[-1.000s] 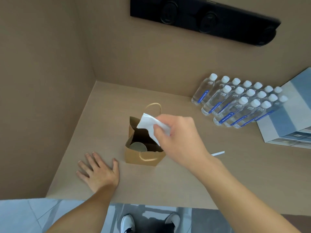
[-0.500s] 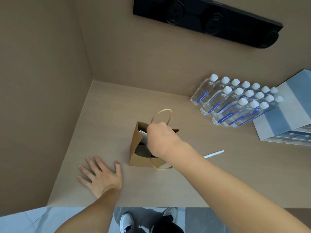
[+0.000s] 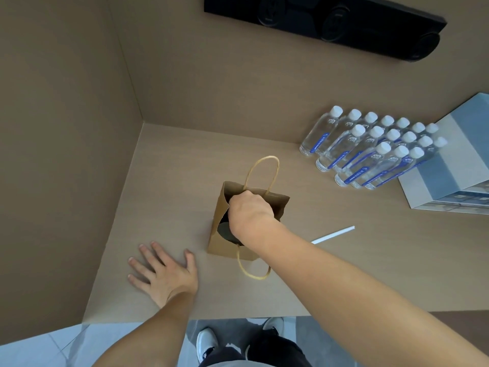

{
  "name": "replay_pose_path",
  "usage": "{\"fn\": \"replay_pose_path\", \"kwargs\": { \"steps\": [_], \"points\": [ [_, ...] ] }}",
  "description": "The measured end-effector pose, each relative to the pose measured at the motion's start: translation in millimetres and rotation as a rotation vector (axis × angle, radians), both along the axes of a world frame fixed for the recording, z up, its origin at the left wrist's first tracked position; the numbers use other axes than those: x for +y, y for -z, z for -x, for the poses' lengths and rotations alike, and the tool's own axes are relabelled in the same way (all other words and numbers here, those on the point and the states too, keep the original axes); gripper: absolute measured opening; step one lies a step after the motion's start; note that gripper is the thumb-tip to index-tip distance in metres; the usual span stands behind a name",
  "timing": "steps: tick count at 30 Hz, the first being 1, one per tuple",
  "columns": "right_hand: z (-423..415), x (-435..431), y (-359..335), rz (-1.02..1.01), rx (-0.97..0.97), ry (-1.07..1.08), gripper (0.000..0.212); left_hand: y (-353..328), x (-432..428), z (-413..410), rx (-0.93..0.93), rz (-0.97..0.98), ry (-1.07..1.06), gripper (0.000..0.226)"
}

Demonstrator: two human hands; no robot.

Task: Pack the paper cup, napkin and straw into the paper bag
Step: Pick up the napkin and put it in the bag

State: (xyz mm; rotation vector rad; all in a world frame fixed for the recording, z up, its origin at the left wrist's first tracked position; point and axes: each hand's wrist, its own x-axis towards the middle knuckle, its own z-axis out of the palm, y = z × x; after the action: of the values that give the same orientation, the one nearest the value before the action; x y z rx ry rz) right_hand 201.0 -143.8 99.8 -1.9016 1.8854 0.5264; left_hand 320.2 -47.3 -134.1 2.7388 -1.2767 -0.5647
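Fingers of my left hand (image 3: pixel 164 271) lie spread and flat on the table (image 3: pixel 344 274), holding nothing, just beside the paper bag (image 3: pixel 219 234) but not touching it. That bag stands upright and open, one twine handle arched at the far rim and the other drooping over the near edge; it looks thin and light, so I judge it could tip or crumple if nudged. My right hand (image 3: pixel 250 213) is sunk into the mouth, knuckles up and curled; whether it holds the napkin I cannot tell, since the fingers are hidden inside. A dark round shape below my wrist may be the paper cup (image 3: pixel 225 230), though I cannot be sure. To the right, apart from the bag, the straw (image 3: pixel 333 234) lies flat on the table. It should be light and easily bent, best pinched gently near its middle.
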Motion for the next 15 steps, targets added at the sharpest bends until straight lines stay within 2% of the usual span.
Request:
{"fn": "replay_pose_path", "kwargs": {
  "steps": [8, 11, 14, 15],
  "points": [
    [9.2, 2.7, -15.5, -0.010, -0.045, 0.008, 0.023, -0.6, 0.5, 0.0, 0.027, 0.002, -0.002, 0.086],
    [21.1, 15.4, -35.5, 0.024, -0.093, -0.030, 0.011, 0.2, 5.2, 2.7, 0.024, 0.002, 0.021, 0.085],
    [43.6, 26.4, -65.6, 0.115, -0.155, 0.028, 0.027, 1.0, 8.7, 4.3, 0.010, -0.008, 0.043, 0.085],
    [52.6, 26.3, -74.1, 0.167, -0.181, 0.052, 0.024, 0.5, 8.3, 3.5, 0.015, -0.006, 0.040, 0.085]
  ]
}}
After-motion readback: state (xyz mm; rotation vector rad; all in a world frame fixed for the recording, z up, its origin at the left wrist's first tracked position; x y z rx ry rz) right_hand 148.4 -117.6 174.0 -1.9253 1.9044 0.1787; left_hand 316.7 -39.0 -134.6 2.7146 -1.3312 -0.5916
